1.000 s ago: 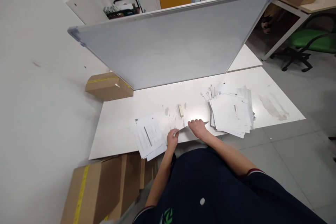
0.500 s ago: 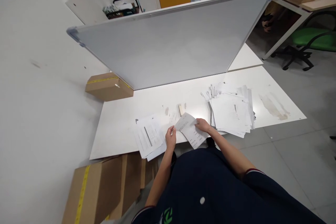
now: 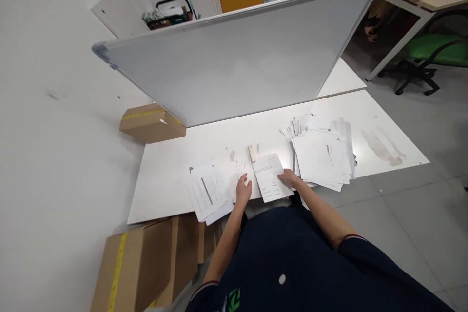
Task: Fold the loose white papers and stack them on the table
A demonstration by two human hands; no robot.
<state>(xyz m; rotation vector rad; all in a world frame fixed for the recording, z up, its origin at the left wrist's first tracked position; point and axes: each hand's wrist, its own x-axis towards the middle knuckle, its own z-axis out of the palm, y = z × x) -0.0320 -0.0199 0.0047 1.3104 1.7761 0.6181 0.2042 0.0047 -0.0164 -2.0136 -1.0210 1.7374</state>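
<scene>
A printed sheet of paper (image 3: pixel 269 181) lies over the front edge of the white table (image 3: pixel 164 175). My right hand (image 3: pixel 288 177) grips its right edge, thumb on top. My left hand (image 3: pixel 243 188) is just left of the sheet, apart from it, with thumb and fingers spread and nothing visible in them. Behind the sheet sits a small cream block (image 3: pixel 252 153). Left of my left hand is a short stack of printed papers (image 3: pixel 210 192). To the right of my right hand rises a larger, uneven pile of papers (image 3: pixel 318 156).
A whiteboard (image 3: pixel 234 63) stands upright along the table's back. One cardboard box (image 3: pixel 153 124) is at the back left, and several more boxes (image 3: pixel 120 273) stand on the floor at the left front. A green chair (image 3: pixel 435 48) is at the far right.
The sheet has turned more upright and flatter toward the table, still in my right hand. My left hand has come off the sheet's left corner and its fingers have spread.
</scene>
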